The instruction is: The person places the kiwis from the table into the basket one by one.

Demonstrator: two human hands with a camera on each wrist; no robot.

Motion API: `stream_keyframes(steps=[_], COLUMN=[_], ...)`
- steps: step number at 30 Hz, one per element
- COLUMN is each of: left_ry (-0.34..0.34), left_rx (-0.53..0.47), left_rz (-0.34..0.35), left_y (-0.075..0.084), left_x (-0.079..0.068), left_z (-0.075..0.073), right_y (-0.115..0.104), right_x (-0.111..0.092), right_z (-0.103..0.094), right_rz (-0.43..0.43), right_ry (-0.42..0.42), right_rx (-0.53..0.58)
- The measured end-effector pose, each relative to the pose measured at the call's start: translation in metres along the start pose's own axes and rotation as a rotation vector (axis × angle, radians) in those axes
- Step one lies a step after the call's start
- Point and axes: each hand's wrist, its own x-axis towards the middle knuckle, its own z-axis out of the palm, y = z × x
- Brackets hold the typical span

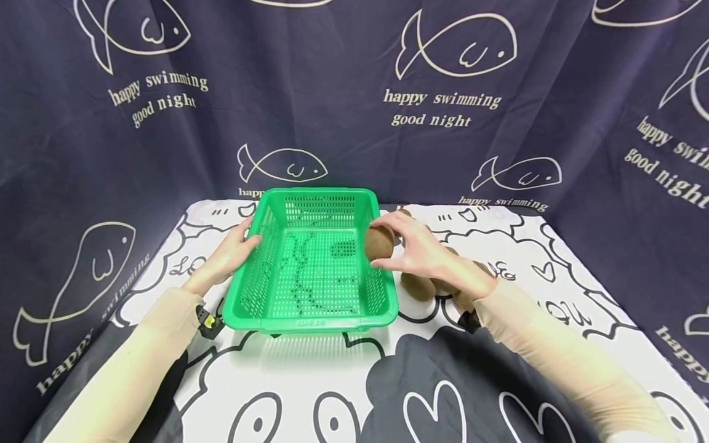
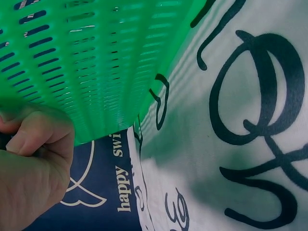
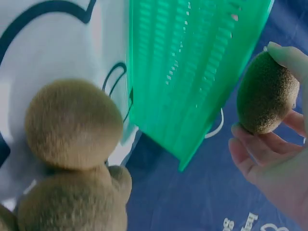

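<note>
A green plastic basket (image 1: 310, 323) with slotted walls stands on the table, with nothing lying inside. At its left side, my left hand (image 1: 229, 251) grips the rim; the left wrist view shows the curled thumb and fingers (image 2: 36, 132) against the wall. My right hand (image 1: 418, 249) pinches a brown fuzzy kiwi (image 1: 379, 243) between thumb and fingers, over the basket's right rim. In the right wrist view that kiwi (image 3: 267, 94) is up beside the basket's wall. More kiwis (image 1: 418, 287) lie on the table right of the basket, partly hidden under my right hand and forearm.
The table wears a white and dark-grey cloth (image 1: 282, 375) with cartoon drawings. A dark blue curtain (image 1: 354, 117) with fish prints hangs behind and at both sides. Close to the right wrist camera, several loose kiwis (image 3: 72, 125) sit together.
</note>
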Motion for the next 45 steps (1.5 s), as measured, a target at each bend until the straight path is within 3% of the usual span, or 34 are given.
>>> stream_keyframes(steps=[8,26,40,43,45], left_ry=[0.006,-0.004,-0.014,-0.009,-0.008], left_rx=[0.000,-0.013,-0.006,0.002,0.002], left_rz=[0.009,-0.012,-0.005,0.001,0.001], left_y=[0.000,-0.002,0.001,0.001,0.002], left_x=[0.001,0.004,-0.001,-0.001,-0.001], left_z=[-0.001,-0.002,0.001,0.001,0.000], right_y=[-0.019,-0.042,-0.051,-0.052,-0.051], right_x=[0.001,0.001,0.005,0.006,0.006], right_z=[0.013,0.028,0.027,0.023,0.019], right_rz=[-0.011,-0.117,-0.107,-0.119,-0.118], right_ry=[-0.140,-0.434,-0.678,-0.664,-0.593], right_rx=[0.021,-0.245,-0.294,-0.247,-0.217])
